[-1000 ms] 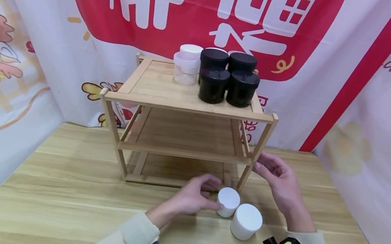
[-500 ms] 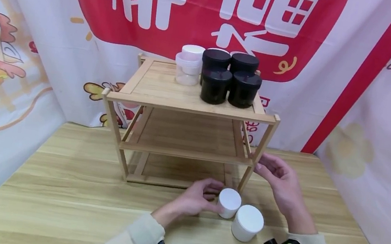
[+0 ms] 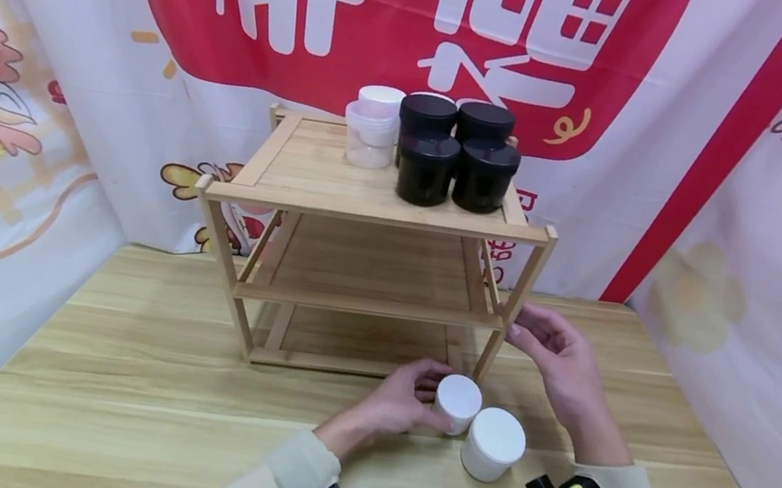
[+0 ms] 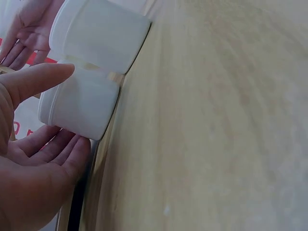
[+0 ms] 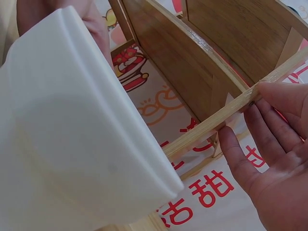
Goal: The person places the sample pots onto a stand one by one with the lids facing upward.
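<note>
On the table in the head view, a small white lidded jar [image 3: 459, 399] stands upright beside the shelf's front right foot. My left hand [image 3: 394, 400] holds it, thumb at the near side and fingers at the far side; the left wrist view shows the small jar [image 4: 82, 103] between them. A larger white jar [image 3: 493, 445] stands close by, to the right and nearer. With thumb and fingers my right hand [image 3: 562, 367] grips the front right post of the wooden shelf [image 3: 365, 211]. That post [image 5: 207, 126] crosses the right wrist view, partly behind the larger jar [image 5: 82, 125].
The shelf has three tiers. Several black jars [image 3: 426, 169] stand at the right of its top, with a clear tub [image 3: 370, 140] and white jars [image 3: 382, 97] beside and behind them. Printed cloth [image 3: 743, 271] hangs at the back and sides of the wooden table [image 3: 110, 396].
The left hand has moved slightly right and closed in around the small white jar. My right hand stays on the shelf post, and both jars remain in place.
</note>
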Available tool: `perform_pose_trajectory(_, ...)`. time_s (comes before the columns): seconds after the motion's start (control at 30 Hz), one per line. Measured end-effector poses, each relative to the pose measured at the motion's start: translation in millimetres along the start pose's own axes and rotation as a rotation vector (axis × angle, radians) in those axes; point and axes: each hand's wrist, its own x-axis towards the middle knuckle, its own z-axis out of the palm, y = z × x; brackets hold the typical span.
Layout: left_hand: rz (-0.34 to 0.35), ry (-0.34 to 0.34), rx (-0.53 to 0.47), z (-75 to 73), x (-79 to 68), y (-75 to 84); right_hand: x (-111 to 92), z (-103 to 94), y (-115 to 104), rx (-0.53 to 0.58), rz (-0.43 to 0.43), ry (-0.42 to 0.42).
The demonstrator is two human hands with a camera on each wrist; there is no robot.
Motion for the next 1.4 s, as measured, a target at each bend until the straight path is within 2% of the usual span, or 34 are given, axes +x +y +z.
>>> perform_pose_trajectory(0.4,-0.031,0.031,0.006,2.4,-1.3,-2.6,0.1,2.6,1.5,0.043,-0.034,-0.010)
perform_pose_trajectory(0.6,-0.039,0.027,-0.025,0.2,-1.3,-6.7,-0.5,3.5,1.0,0.020,-0.016,-0.008)
perform_pose_trajectory(0.93,-0.069,0.005,-0.059,-3.2,0.9,-11.9,-1.3,3.4,1.5,0.056,-0.050,0.000)
perform_pose_trajectory(1.4,-0.094,-0.001,-0.096,-4.3,0.4,-9.3,-1.0,4.1,-1.1,0.056,-0.023,0.008)
